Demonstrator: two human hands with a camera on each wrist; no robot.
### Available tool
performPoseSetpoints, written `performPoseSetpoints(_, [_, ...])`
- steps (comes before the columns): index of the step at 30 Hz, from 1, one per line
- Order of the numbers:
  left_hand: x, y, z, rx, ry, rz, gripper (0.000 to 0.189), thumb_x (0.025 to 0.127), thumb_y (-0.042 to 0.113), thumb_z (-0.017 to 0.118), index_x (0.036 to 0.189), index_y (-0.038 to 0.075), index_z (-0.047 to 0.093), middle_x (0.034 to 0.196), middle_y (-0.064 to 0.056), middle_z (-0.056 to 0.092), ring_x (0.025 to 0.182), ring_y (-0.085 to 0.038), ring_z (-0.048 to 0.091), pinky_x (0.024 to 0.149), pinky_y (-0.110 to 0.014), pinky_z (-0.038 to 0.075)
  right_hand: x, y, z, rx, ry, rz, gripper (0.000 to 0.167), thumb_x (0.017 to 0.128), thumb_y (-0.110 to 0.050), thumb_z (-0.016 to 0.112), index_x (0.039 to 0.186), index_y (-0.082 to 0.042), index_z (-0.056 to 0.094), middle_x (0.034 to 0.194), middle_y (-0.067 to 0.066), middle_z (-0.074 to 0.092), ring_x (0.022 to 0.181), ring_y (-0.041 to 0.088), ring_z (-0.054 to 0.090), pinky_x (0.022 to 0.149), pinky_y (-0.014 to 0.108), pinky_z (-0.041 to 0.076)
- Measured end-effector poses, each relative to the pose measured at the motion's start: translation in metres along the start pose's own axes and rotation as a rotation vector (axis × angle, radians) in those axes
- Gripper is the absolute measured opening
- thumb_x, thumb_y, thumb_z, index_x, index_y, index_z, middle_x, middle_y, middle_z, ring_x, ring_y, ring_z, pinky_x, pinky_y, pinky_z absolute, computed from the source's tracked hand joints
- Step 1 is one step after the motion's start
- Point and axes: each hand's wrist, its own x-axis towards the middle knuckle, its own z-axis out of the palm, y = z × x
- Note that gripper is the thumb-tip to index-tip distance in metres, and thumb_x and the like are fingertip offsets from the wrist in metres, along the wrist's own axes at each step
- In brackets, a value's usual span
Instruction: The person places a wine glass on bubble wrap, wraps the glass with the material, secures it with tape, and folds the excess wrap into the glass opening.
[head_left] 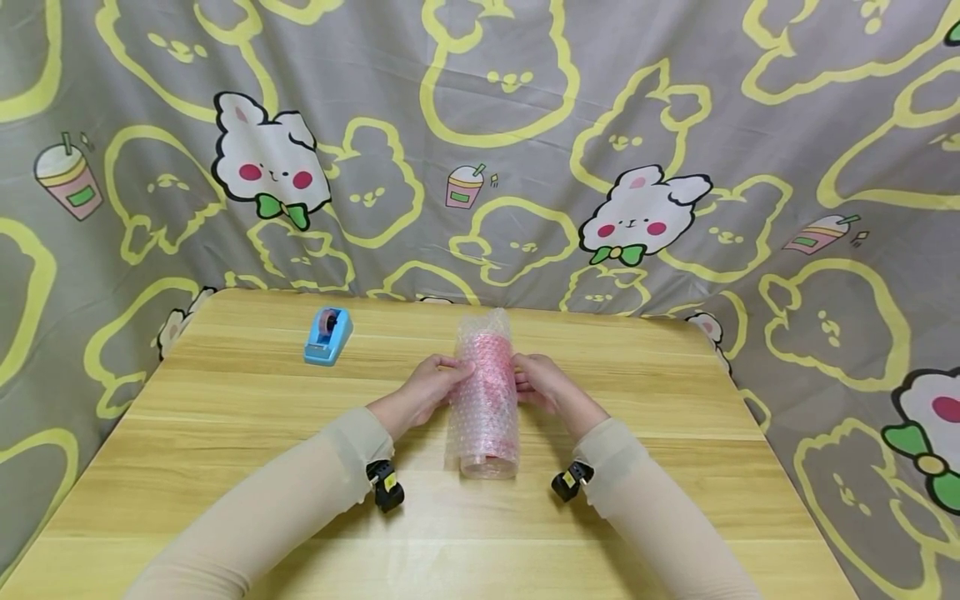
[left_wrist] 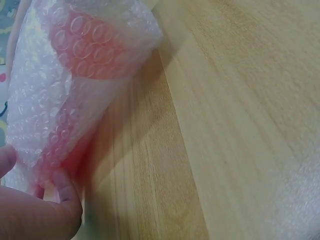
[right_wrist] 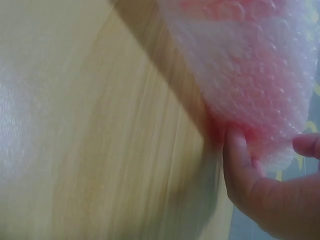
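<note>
A red-and-pink cylinder rolled in clear bubble wrap (head_left: 486,408) lies lengthwise at the middle of the table, its near end showing a round, open-looking edge of wrap. My left hand (head_left: 429,387) grips its left side, thumb over the top and fingers at the lower side. From the right, my right hand (head_left: 549,385) holds the opposite side at about the same height. Close up in the left wrist view, fingertips (left_wrist: 64,182) press the bubble wrap (left_wrist: 40,105) low on its side. In the right wrist view, fingers (right_wrist: 237,145) meet the wrap (right_wrist: 245,70) likewise.
A blue tape dispenser (head_left: 327,337) with a roll of tape stands at the back left of the wooden table (head_left: 225,433). Behind and beside the table hangs a grey curtain (head_left: 405,92) with cartoon prints.
</note>
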Motion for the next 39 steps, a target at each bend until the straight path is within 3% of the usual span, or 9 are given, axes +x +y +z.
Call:
performPoseSetpoints(7, [-0.003,0.003,0.0,0.001,0.012,0.018,0.042,0.094,0.02,0.072,0.122,-0.001,0.048,0.113,-0.012,0.055,0.087,-0.017,0.058,0.074,-0.026,0.05,0.001,0.003,-0.001,-0.023,-0.025,-0.012,0.044,0.093,-0.018,0.048,0.128,0.01,0.046,0.092,0.011,0.06,0.076,0.017,0.059,0.067,0.026,0.055])
performPoseSetpoints(11, [-0.004,0.004,0.0,0.01,0.009,0.027,0.042,0.094,0.021,0.072,0.122,0.0,0.049,0.115,-0.013,0.055,0.089,-0.017,0.058,0.075,-0.026,0.05,0.003,0.004,-0.001,-0.021,-0.04,-0.007,0.047,0.092,-0.027,0.05,0.125,0.007,0.051,0.091,0.01,0.061,0.075,0.016,0.058,0.066,0.025,0.054])
performPoseSetpoints(16, [-0.004,0.004,0.001,0.031,0.008,0.043,0.042,0.094,0.023,0.072,0.122,0.001,0.051,0.116,-0.014,0.056,0.09,-0.018,0.059,0.075,-0.027,0.05,0.007,0.008,-0.004,-0.025,-0.074,-0.015,0.056,0.093,-0.04,0.058,0.124,0.006,0.054,0.093,0.01,0.064,0.078,0.017,0.062,0.07,0.028,0.056])
performPoseSetpoints(24, [-0.005,0.002,0.001,0.041,0.019,0.059,0.036,0.094,0.021,0.072,0.12,0.001,0.054,0.115,-0.014,0.057,0.088,-0.017,0.059,0.075,-0.028,0.049,0.007,0.01,-0.006,-0.028,-0.091,-0.009,0.061,0.093,-0.04,0.063,0.13,0.007,0.052,0.104,0.014,0.066,0.087,0.02,0.065,0.078,0.033,0.058])
performPoseSetpoints(31, [-0.006,0.004,0.002,0.011,0.034,0.063,0.031,0.094,0.015,0.072,0.117,0.001,0.057,0.11,-0.013,0.06,0.084,-0.016,0.06,0.072,-0.026,0.051,0.004,0.008,-0.007,-0.01,-0.101,-0.038,0.057,0.093,-0.039,0.065,0.122,0.009,0.053,0.095,0.011,0.064,0.081,0.017,0.064,0.075,0.031,0.058])
performPoseSetpoints(39, [-0.007,0.005,0.004,0.036,0.066,0.073,0.028,0.094,0.014,0.072,0.115,0.001,0.06,0.098,-0.011,0.065,0.078,-0.015,0.061,0.071,-0.028,0.052,0.004,0.006,-0.007,-0.006,-0.091,-0.055,0.039,0.093,-0.034,0.065,0.106,0.003,0.058,0.083,0.003,0.063,0.075,0.012,0.062,0.073,0.027,0.056])
